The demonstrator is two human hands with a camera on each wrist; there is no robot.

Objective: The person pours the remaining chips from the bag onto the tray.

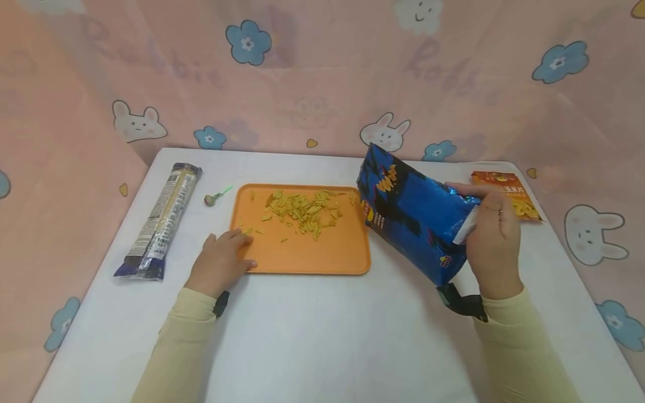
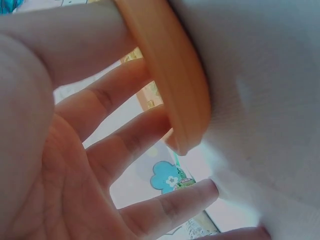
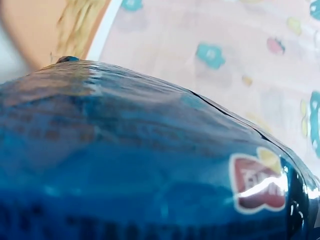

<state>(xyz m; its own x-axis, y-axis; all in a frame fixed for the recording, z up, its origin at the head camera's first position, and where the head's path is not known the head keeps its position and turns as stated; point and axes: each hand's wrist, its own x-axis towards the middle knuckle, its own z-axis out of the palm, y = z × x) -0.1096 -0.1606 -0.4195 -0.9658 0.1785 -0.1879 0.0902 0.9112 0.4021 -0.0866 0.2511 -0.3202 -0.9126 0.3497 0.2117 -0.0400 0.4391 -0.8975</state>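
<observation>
Head view: my right hand [image 1: 492, 240] has its fingers wrapped round a blue snack bag [image 1: 413, 215], tilted toward the orange tray [image 1: 347, 252]. Left hand [image 1: 220, 263] rests on the tray's near-left corner, fingers relaxed. Yellow snack pieces [image 1: 302, 210] lie scattered on the tray, mid-desk [image 1: 322, 336].

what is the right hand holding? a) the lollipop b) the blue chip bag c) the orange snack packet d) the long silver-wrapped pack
b: the right hand grips the blue chip bag, tilted beside the orange tray; the other packs and the lollipop lie untouched on the table.
</observation>
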